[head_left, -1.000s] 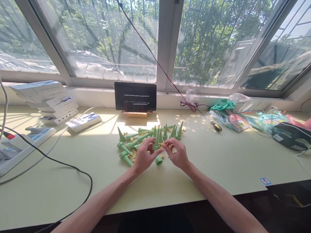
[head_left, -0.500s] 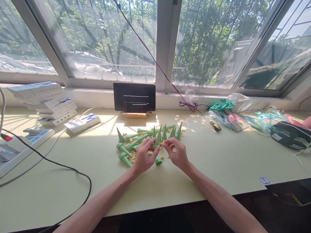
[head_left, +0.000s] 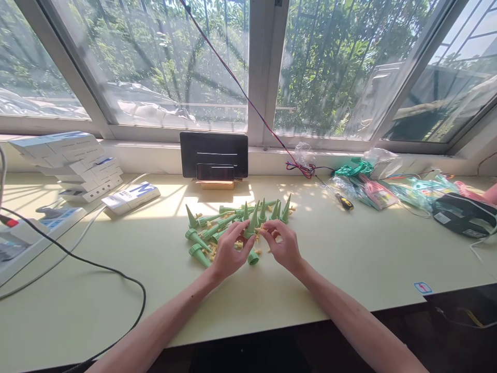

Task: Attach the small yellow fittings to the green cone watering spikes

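Note:
A heap of green plastic cone spikes (head_left: 217, 224) with small beige pieces (head_left: 213, 252) among them lies on the pale table (head_left: 349, 259), in front of me. My left hand (head_left: 229, 251) grips one green cone (head_left: 251, 224), tip pointing up and away. My right hand (head_left: 283, 244) pinches a small beige piece at the cone's base, fingertips touching the left hand's. A loose green cap (head_left: 253, 257) lies on the table between my wrists.
A dark tablet (head_left: 214, 154) leans on a wooden stand at the window sill. White boxes (head_left: 73, 163) are stacked at the left, with a power strip (head_left: 31, 233) and a black cable (head_left: 116, 274). A screwdriver (head_left: 344, 201), plastic bags (head_left: 368, 181) and a black pouch (head_left: 462, 215) lie at the right.
Both hands stay together at the cone. My left thumb has shifted slightly on the cone, and the view has drifted a little.

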Available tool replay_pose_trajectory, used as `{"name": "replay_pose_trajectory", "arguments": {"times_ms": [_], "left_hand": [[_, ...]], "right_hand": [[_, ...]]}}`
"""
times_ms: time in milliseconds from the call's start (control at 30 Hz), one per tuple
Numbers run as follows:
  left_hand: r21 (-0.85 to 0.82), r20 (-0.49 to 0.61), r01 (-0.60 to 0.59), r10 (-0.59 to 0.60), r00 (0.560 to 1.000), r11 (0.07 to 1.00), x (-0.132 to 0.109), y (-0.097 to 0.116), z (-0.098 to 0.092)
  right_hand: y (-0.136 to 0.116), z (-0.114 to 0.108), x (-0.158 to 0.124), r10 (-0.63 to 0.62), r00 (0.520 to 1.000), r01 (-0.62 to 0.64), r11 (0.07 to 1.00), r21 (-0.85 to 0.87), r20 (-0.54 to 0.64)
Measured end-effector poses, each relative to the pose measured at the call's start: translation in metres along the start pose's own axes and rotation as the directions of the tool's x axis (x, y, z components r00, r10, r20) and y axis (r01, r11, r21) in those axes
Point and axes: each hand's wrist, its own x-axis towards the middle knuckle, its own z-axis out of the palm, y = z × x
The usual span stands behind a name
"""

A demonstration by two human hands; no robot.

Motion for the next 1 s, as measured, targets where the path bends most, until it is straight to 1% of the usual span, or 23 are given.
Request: {"name": "replay_pose_trajectory", "arguments": {"times_ms": [233,433,567,867,933,1000], "left_hand": [[-0.008,0.023,0.017,-0.016,1.000,1.000,-0.0008,-0.0017,0.0004],[-0.019,0.016,0.018,-0.018,1.000,1.000,-0.0002,0.0006,0.0003],[-0.028,0.019,0.001,0.000,1.000,1.000,0.0001,0.0004,-0.0002],[-0.035,0.033,-0.033,0.034,0.999,0.999,0.0003,-0.0033,-0.0005],[-0.033,0.032,-0.035,0.036,0.999,0.999,0.0002,-0.0034,-0.0003],[-0.024,0.021,-0.033,0.033,0.999,0.999,0.0002,-0.0029,0.0001]], "right_hand": [[-0.0007,-0.0003,-0.0001,0.011,1.000,-0.010,1.000,0.023,-0.017],[-0.0021,-0.0009,0.0005,0.035,0.999,-0.034,0.999,0.033,-0.009],[-0.0028,-0.0011,0.0004,0.059,0.998,-0.060,0.997,0.039,0.007],[-0.0006,-0.0004,-0.0018,0.063,0.998,-0.063,0.998,0.023,0.027],[-0.0015,-0.0005,-0.0013,0.078,0.997,-0.079,0.996,0.036,0.028],[-0.0027,-0.0007,-0.0006,0.117,0.992,-0.120,0.990,0.070,0.039]]}}
